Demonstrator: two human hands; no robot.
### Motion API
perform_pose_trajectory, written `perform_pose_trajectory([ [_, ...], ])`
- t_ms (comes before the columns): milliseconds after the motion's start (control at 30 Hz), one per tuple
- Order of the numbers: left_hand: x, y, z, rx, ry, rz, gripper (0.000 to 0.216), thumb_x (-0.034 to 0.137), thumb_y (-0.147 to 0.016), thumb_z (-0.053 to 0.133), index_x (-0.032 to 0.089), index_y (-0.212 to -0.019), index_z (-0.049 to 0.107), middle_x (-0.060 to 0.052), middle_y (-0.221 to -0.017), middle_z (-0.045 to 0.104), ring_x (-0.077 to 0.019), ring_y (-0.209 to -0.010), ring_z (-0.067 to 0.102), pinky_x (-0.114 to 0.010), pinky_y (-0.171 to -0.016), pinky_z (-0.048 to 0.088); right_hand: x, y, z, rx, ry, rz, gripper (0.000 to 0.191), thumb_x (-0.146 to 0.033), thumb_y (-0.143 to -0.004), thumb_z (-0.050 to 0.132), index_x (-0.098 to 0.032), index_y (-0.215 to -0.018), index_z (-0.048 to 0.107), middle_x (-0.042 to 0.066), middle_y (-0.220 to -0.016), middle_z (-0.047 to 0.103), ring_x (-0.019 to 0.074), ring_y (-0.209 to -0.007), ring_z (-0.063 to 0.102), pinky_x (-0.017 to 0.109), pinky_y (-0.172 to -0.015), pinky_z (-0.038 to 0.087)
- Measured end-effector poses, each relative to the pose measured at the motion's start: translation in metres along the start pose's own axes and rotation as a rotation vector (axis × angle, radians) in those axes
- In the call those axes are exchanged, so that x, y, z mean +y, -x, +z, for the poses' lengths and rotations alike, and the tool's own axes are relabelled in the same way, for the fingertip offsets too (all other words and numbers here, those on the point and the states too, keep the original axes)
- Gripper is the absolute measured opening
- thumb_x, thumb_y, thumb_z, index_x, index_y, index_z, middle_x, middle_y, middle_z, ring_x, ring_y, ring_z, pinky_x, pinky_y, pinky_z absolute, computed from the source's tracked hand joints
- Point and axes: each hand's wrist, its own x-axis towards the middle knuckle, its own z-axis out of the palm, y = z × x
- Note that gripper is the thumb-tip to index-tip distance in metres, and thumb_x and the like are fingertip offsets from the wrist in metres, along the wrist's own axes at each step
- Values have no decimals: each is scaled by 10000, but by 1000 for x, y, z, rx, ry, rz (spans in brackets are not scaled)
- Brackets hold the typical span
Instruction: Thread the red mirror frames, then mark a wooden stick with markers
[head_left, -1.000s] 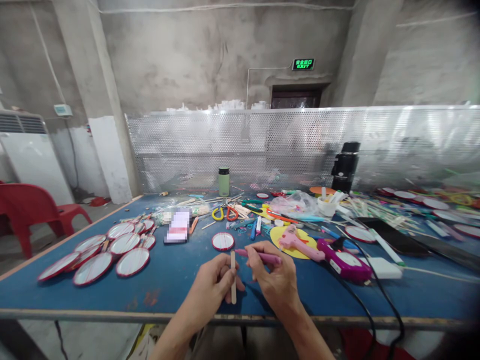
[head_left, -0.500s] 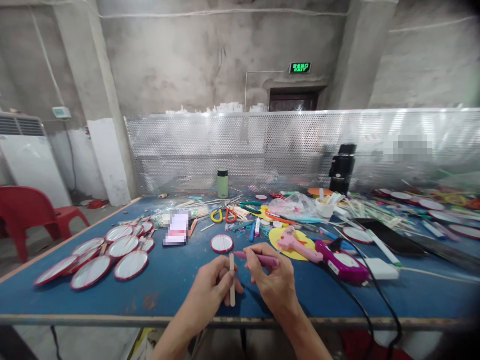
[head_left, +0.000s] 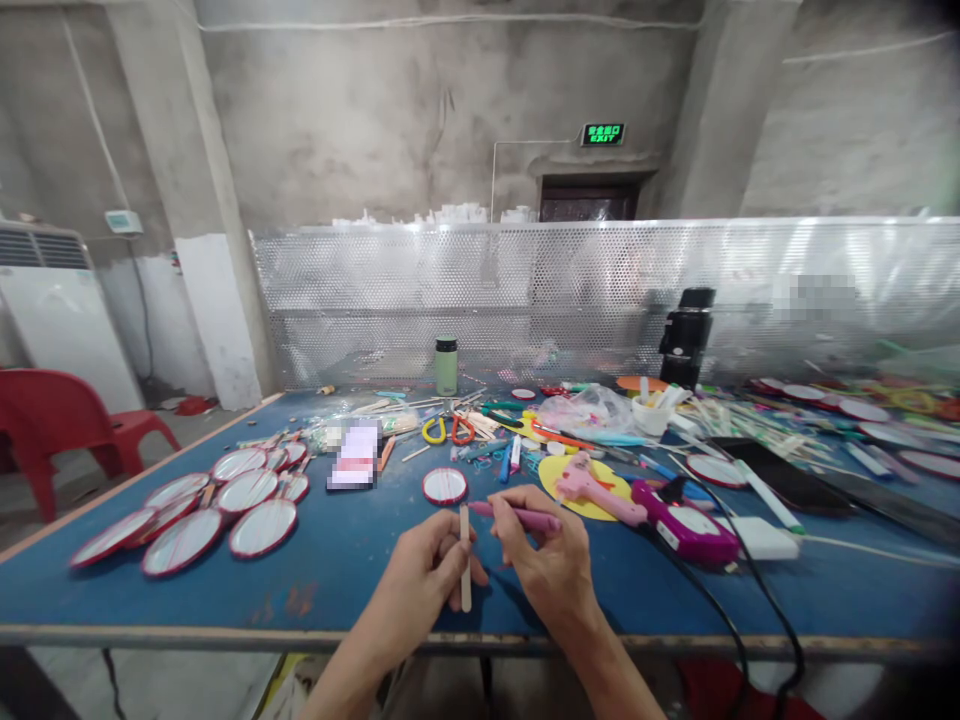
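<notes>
My left hand (head_left: 427, 565) pinches a wooden craft stick (head_left: 466, 590) upright between thumb and fingers, near the table's front edge. In my right hand (head_left: 551, 555) is a pink marker pen (head_left: 529, 519), held like a writing tool. Its tip points left and reaches the upper end of the stick; whether it touches cannot be made out. Just beyond both hands lies a small round white disc with a red rim (head_left: 444, 486). To the right, a pink glue gun (head_left: 600, 488) rests on a yellow disc (head_left: 555, 477).
Several red-rimmed white discs (head_left: 184, 541) lie at the left, by a phone (head_left: 355, 455). Yellow and orange-handled scissors (head_left: 460, 430), a green bottle (head_left: 446, 368) and a black flask (head_left: 685, 340) stand or lie farther back. A purple device (head_left: 686, 528) with black cables sits right.
</notes>
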Motion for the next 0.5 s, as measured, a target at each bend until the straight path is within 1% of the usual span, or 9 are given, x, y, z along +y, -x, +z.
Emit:
perform_pose_trajectory([
  [167,0,0,0,-1,-5,2,274,445,-934,537,173,-934,569,-35,-694,725,-115,-452,517,-228,-504,434,1,0,0,-6,-4,-2,209,-270,-937,591,-178,-775,686,-10,-619,654,84,-398,534,173,-389,465],
  [500,-2,-1,0,-1,15,5,267,440,-920,555,174,-937,571,-31,-681,726,-116,-442,518,-223,-486,417,0,-1,0,-5,7,-29,196,-252,-927,595,-176,-776,694,-7,-632,672,74,-382,523,169,-381,444],
])
